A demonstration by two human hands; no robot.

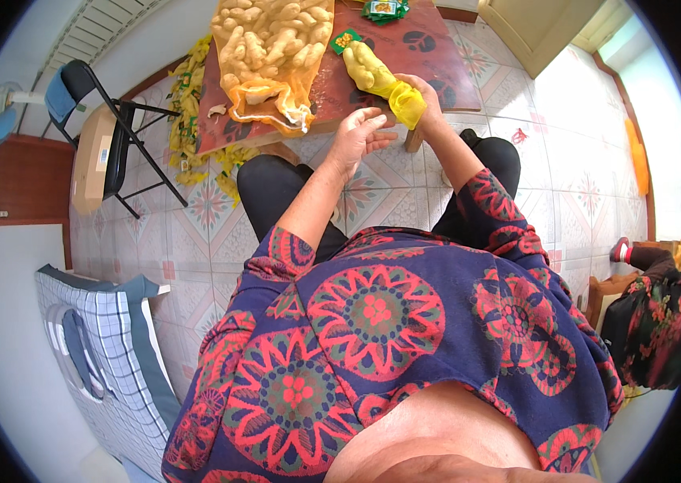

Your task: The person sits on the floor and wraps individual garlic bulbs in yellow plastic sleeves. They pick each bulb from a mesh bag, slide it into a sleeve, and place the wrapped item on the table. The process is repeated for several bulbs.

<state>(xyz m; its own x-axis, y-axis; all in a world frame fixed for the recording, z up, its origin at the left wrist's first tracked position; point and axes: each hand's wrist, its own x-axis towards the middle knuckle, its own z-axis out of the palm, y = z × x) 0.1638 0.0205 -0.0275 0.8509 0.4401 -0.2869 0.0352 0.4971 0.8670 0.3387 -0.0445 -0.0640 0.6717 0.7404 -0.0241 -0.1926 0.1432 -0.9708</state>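
Note:
My right hand holds the gathered end of a yellow mesh bag. Ginger roots fill the far part of this bag, and a green label is at its far tip. To the left of the bag, my left hand is held with its fingers apart and nothing in it. Beyond my left hand, a large orange mesh sack full of ginger roots lies on the red tabletop, its mouth towards me.
A stack of green labels sits at the table's far side. Filled yellow mesh bags lie heaped on the floor left of the table. A black folding chair with a cardboard box stands further left. Another person is at the right edge.

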